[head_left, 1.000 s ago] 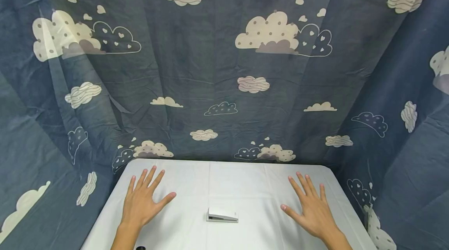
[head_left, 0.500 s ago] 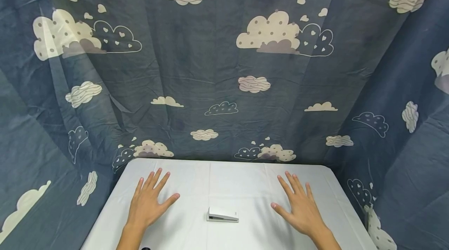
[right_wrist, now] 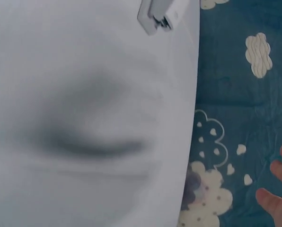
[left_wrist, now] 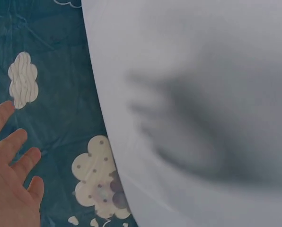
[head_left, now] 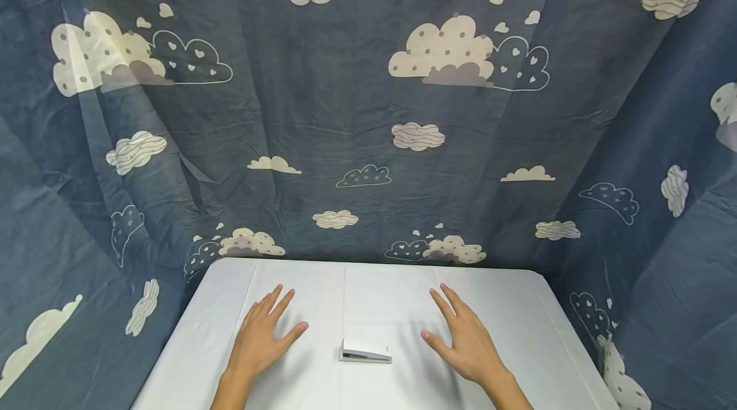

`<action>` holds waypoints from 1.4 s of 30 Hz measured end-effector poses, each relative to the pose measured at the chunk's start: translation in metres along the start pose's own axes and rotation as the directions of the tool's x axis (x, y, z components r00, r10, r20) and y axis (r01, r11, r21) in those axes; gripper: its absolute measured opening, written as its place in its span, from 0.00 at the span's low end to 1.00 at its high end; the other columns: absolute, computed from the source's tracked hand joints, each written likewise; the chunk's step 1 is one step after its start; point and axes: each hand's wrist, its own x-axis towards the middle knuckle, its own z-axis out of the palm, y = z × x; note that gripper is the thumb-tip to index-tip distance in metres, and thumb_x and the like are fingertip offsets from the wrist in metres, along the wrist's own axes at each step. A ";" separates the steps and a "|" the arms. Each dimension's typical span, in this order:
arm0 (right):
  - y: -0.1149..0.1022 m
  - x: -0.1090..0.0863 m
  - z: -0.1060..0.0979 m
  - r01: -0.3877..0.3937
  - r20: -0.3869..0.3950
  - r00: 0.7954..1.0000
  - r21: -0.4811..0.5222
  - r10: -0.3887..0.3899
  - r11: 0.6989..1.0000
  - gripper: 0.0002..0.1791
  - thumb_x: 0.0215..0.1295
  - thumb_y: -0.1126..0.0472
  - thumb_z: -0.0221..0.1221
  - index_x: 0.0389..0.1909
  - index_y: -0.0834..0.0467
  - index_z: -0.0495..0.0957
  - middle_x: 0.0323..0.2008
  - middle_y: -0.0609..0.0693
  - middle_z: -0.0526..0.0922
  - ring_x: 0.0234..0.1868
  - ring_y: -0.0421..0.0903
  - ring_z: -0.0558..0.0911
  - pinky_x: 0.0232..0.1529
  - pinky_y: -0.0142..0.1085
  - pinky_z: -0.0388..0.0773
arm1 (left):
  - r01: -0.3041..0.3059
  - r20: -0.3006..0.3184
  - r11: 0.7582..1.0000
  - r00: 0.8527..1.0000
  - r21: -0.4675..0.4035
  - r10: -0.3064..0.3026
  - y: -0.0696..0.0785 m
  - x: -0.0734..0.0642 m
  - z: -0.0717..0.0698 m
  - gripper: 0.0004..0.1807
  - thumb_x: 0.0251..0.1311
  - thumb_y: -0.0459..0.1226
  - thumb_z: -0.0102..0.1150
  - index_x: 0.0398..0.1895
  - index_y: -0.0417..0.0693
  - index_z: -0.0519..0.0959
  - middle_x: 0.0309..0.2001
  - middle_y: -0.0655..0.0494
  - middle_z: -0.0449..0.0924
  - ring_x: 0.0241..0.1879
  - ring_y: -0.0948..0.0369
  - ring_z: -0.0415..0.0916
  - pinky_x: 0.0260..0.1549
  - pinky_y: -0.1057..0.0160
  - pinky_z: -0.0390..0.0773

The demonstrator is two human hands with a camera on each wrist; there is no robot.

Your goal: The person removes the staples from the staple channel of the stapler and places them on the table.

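A white stapler (head_left: 366,351) lies on the white-covered table (head_left: 311,295), near the middle in the head view. Its end also shows at the top of the right wrist view (right_wrist: 162,14). To its left, my left hand (head_left: 260,339) hovers above the tabletop with fingers spread and holding nothing. My right hand (head_left: 463,341) is on the other side, likewise spread, its thumb pointing toward the stapler. Both hands are apart from the stapler and cast soft shadows on the cloth. In the left wrist view, the left hand's fingers (left_wrist: 18,146) appear at the left edge.
Dark blue fabric (head_left: 311,103) printed with pale clouds hangs behind the table and along both sides. The table's far edge runs against this backdrop, with rounded corners at left and right.
Both hands have moved inward toward the stapler, the left going right and the right going left. A small dark object at the bottom edge near the left wrist has gone out of view.
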 end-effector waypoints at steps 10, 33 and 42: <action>-0.028 0.004 0.032 0.049 0.000 0.999 0.097 -0.050 0.994 0.44 0.66 0.33 0.62 0.78 0.47 0.63 0.78 0.53 0.64 0.74 0.57 0.71 0.66 0.60 0.75 | -0.039 0.043 0.991 0.998 -0.127 0.045 0.009 0.001 0.031 0.42 0.58 0.67 0.64 0.73 0.60 0.73 0.77 0.48 0.66 0.75 0.41 0.64 0.76 0.35 0.57; -0.074 0.012 0.094 0.042 0.149 0.986 0.195 -0.072 0.980 0.39 0.67 0.32 0.58 0.75 0.44 0.67 0.77 0.49 0.66 0.73 0.56 0.73 0.65 0.59 0.77 | -0.009 0.197 0.929 0.976 -0.370 0.088 0.016 -0.007 0.094 0.50 0.43 0.66 0.76 0.70 0.56 0.76 0.74 0.47 0.71 0.71 0.39 0.68 0.66 0.29 0.68; -0.079 0.013 0.106 0.057 0.181 0.979 0.211 -0.096 0.976 0.38 0.68 0.31 0.56 0.73 0.47 0.70 0.74 0.49 0.71 0.71 0.54 0.75 0.64 0.57 0.78 | -0.005 0.231 0.913 0.967 -0.409 0.109 0.022 -0.009 0.109 0.47 0.43 0.65 0.76 0.68 0.57 0.77 0.72 0.53 0.74 0.70 0.43 0.71 0.66 0.28 0.67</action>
